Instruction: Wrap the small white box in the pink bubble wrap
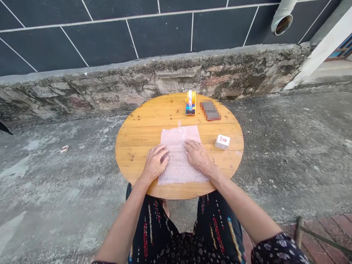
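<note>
A sheet of pinkish bubble wrap [178,161] lies flat on the round wooden table [137,135] in front of me. My left hand [156,161] rests at its left edge, fingers loosely bent and apart, with no object in them. Across from it, my right hand [199,156] lies on the right part of the sheet, its fingers stretched out flat. A small white box [222,142] with a red mark stands to the right of my right hand, apart from it.
Near the table's far edge stands a yellow and blue tape dispenser [190,102]. Beside it lies a dark, reddish-edged flat item [210,110], blurred out. Behind the table runs a rough stone wall base [176,79]; a pipe end [283,25] juts out at upper right.
</note>
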A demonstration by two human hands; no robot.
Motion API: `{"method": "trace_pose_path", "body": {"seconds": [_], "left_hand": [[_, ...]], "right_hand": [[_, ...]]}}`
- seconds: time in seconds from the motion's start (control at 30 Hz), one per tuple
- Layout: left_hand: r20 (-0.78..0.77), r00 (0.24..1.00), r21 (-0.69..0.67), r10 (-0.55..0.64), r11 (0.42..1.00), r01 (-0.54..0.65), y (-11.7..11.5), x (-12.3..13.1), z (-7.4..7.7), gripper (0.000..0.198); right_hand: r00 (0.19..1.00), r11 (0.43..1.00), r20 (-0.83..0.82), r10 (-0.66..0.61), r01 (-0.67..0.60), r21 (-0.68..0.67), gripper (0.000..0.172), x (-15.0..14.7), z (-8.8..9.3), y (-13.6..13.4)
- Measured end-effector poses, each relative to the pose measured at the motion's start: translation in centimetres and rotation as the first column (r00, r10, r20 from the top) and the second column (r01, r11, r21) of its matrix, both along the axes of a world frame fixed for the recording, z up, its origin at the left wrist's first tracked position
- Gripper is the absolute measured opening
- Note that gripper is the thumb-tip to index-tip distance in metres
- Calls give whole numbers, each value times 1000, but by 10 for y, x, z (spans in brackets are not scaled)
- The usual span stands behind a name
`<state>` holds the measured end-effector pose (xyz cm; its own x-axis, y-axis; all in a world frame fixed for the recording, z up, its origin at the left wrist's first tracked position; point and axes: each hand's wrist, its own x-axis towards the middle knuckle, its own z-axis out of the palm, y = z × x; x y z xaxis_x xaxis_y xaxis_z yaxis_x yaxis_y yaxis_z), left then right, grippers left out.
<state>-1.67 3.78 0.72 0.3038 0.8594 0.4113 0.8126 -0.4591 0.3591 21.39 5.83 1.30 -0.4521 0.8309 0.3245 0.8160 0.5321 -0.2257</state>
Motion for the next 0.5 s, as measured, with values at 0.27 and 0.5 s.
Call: {"method": "trace_pose_path", "body": {"seconds": [0.27,0.5], "left_hand": [[3,992,0,-130,992,130,-12,13,-1,25],[22,995,21,-93,995,93,-12,13,-5,23]], "right_hand": [[1000,1000,18,8,-8,-3,38,-1,6,-2],[992,992,28,-125,125,-28,34,22,16,-14]]}}
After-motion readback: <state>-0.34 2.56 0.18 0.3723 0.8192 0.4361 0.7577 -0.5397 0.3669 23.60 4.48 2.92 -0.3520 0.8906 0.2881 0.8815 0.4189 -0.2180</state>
